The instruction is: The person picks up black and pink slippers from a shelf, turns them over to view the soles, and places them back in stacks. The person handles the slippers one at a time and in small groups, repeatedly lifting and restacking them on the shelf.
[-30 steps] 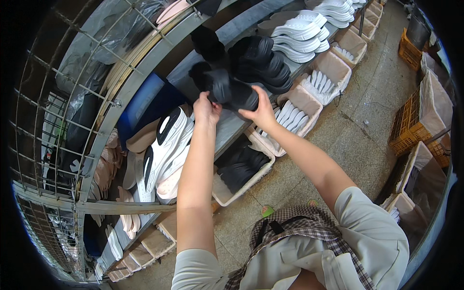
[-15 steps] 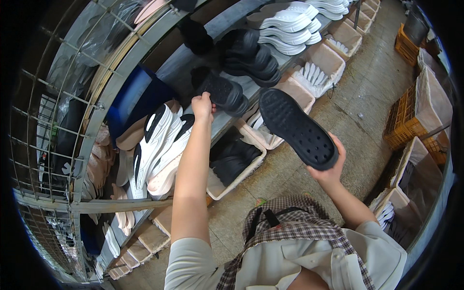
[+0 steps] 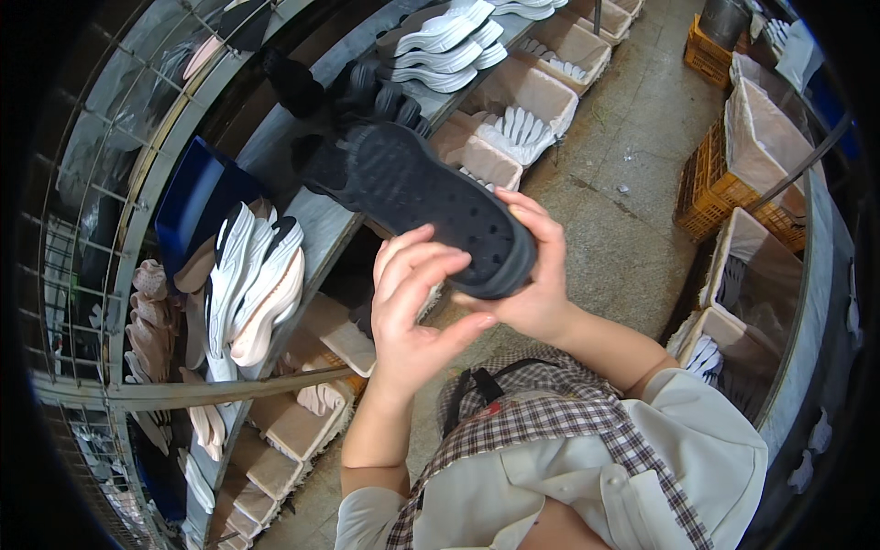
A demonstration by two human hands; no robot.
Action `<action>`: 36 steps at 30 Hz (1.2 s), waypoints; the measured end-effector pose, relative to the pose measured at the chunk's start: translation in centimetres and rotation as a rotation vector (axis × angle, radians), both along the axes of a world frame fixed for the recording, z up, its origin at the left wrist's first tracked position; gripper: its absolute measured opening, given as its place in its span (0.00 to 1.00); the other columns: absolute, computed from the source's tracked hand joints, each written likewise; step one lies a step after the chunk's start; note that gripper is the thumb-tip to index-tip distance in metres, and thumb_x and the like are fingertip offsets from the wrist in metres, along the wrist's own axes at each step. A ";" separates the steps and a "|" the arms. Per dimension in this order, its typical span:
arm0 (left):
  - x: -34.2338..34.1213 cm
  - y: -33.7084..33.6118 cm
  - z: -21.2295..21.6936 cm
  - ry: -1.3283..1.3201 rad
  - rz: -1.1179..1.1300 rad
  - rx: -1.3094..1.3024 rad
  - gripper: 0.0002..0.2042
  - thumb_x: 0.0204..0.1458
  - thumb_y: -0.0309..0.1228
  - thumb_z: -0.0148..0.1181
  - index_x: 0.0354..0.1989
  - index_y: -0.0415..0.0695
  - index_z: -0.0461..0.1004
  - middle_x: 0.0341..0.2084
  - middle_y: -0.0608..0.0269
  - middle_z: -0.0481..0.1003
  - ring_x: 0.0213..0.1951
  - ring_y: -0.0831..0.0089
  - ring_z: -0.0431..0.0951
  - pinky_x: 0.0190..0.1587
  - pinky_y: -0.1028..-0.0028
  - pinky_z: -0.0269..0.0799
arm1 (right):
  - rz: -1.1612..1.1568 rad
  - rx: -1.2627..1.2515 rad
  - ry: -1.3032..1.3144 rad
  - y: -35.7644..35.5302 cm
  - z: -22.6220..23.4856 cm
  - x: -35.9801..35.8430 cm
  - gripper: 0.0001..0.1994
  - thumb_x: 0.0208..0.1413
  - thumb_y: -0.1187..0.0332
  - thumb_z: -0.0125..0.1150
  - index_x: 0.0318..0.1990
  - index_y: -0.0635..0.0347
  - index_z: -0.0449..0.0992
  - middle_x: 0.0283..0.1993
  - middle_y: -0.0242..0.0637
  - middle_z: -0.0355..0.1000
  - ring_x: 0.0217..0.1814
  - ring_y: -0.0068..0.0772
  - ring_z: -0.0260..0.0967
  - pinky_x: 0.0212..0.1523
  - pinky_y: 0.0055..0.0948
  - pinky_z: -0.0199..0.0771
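A person in a cream top and plaid apron holds a black shoe sole up close over a workshop floor. The right hand is clamped on the near end of the sole, thumb under it and fingers wrapped over its right edge. The left hand is beside it, fingers spread apart and curled, fingertips resting against the sole's near left edge without closing around it. The sole is tilted, tread side up, its dotted underside facing the camera and its far end pointing up and left toward the shelving.

Just beyond the hands, to the left, a grey shelf carries a row of white and black soles standing on edge, with a blue bin behind them. Under the shelf, fabric-lined boxes sit along the floor. Farther along the shelf lie more black soles, then a stack of white soles at the far end. Open boxes of white pieces stand on the concrete floor below. To the right, orange crates and lined bins edge the aisle. A wire rack fills the far left.
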State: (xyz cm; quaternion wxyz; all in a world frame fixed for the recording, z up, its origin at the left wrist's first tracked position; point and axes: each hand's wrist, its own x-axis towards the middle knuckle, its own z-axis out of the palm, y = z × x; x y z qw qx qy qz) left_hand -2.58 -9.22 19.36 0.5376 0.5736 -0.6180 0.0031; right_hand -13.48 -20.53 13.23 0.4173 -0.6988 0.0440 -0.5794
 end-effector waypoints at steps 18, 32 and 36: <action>-5.3 4.5 2.4 0.093 0.233 -0.219 0.11 0.29 0.25 0.70 0.24 0.42 0.74 0.28 0.63 0.72 0.43 0.62 0.67 0.50 0.63 0.62 | 0.114 -0.200 -0.094 4.3 4.5 -0.8 0.44 0.35 0.66 0.76 0.59 0.55 0.51 0.62 0.56 0.50 0.64 0.48 0.54 0.58 0.41 0.64; -5.4 4.6 2.4 0.413 0.059 -0.162 0.07 0.46 0.29 0.58 0.27 0.38 0.70 0.32 0.60 0.69 0.38 0.69 0.65 0.44 0.73 0.61 | -0.042 -0.324 -0.073 5.3 5.0 -0.9 0.41 0.27 0.68 0.76 0.55 0.57 0.59 0.61 0.51 0.57 0.59 0.51 0.58 0.55 0.43 0.60; -5.0 5.1 2.1 0.438 -0.021 -0.169 0.10 0.47 0.32 0.56 0.31 0.37 0.72 0.35 0.58 0.70 0.41 0.69 0.66 0.46 0.72 0.62 | -0.024 -0.304 -0.053 5.3 5.2 -1.3 0.42 0.27 0.69 0.75 0.55 0.57 0.59 0.61 0.51 0.56 0.59 0.51 0.57 0.56 0.43 0.59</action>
